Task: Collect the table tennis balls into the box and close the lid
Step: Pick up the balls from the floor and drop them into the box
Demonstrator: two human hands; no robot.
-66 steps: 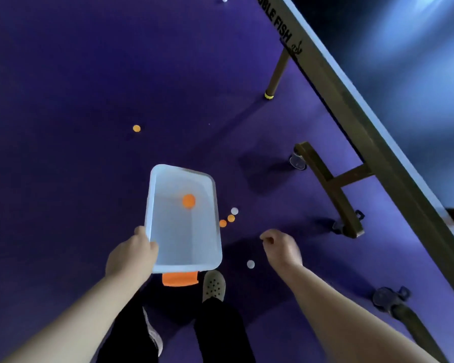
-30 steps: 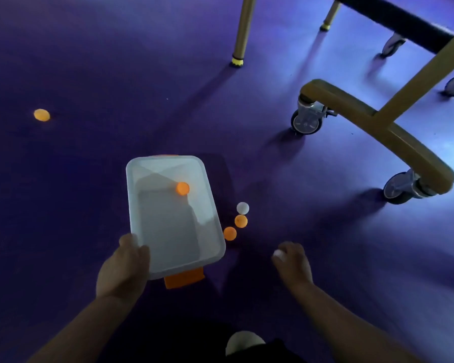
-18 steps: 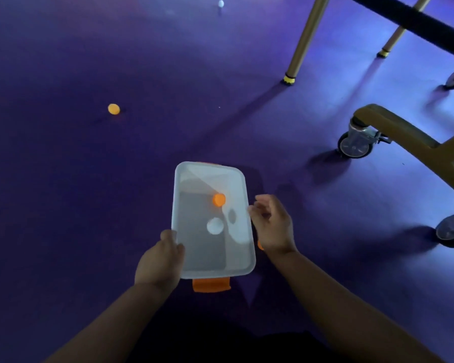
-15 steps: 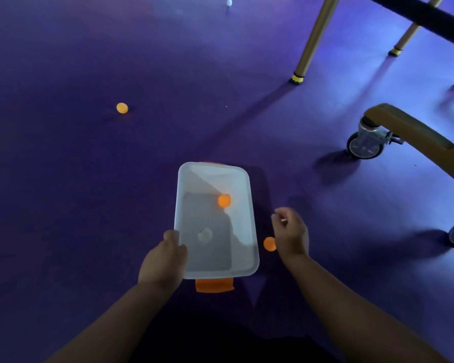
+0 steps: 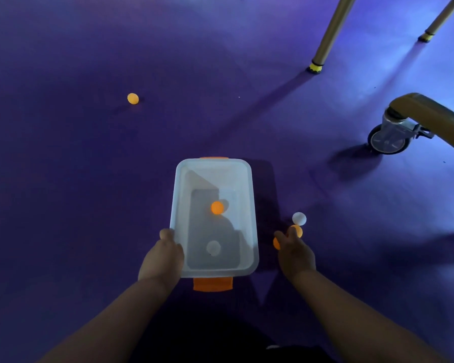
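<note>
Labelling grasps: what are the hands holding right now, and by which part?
Left hand grips the box by its near left rim. Right hand reaches two orange balls on the floor; a hold cannot be told.

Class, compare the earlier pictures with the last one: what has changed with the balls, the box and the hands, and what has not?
A white ball went from the floor into the box, dropped there by the right hand, which has now moved down to the two orange balls beside the box; whether it grips one is unclear. Unchanged: the left hand holds the box, one orange ball inside.
</note>
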